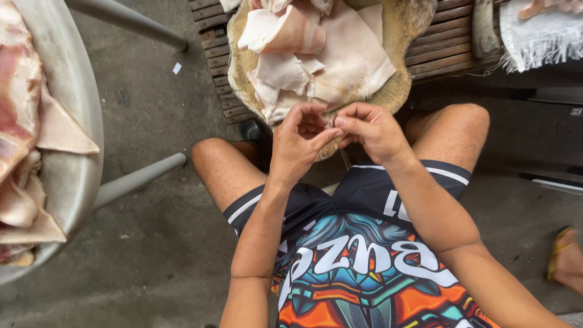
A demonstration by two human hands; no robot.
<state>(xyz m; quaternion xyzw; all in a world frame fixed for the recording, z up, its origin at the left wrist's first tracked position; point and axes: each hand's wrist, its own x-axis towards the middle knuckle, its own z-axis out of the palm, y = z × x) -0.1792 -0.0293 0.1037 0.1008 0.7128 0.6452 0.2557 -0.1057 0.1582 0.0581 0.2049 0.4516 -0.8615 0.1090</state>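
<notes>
Grey concrete floor lies under a seated person whose left hand (297, 143) and right hand (370, 129) meet fingertip to fingertip, pinching something too small to tell. Just beyond, pale, limp skin pieces (316, 54) lie heaped on a round, rough wooden block (407, 30); a metal basin (67, 121) of meat sits left.

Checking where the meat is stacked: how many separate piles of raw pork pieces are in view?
2: one pile on the round wooden block ahead of the hands, one pile in the metal basin at left. More may lie beyond the frame.
</notes>
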